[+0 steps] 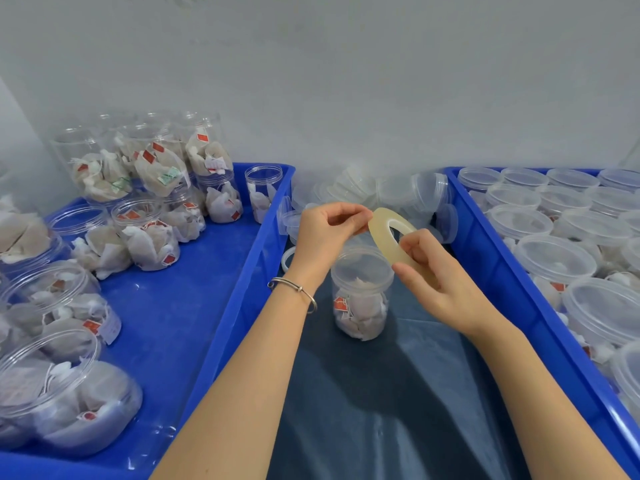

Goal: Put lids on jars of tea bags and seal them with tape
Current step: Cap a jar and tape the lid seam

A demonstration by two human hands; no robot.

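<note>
**A:** Where does the tape (388,235) sit, and how does it point?

**B:** It is held in the air just above the jar (361,292), tipped on edge. The ring's flat face looks toward 10 o'clock, and its long axis, as seen from the head camera, runs from 10 o'clock down to 4 o'clock. The hole shows as a narrow oval.

**A:** And the jar?

**B:** Upright on the dark sheet (381,393) between two blue trays (242,289), long axis vertical, lid (362,266) on top, tea bags inside.

**A:** The hands?

**B:** The right hand (436,282) comes in from 5 o'clock, wrist raised. Its thumb lies along the ring's lower rim and its fingers curl behind, so it grips the roll. The left hand (325,233) reaches in from 7 o'clock, a bangle (298,291) on the wrist. Its thumb and forefinger are pressed together at the ring's upper edge at 10 o'clock, the other fingers curled in. Whether they hold the tape's loose end cannot be told.

**A:** Around them?

**B:** Open jars of tea bags fill the tray at 9 o'clock. Lidded jars (554,258) pack the tray at 3 o'clock. Loose lids (394,192) lie piled at 12 o'clock.
</note>
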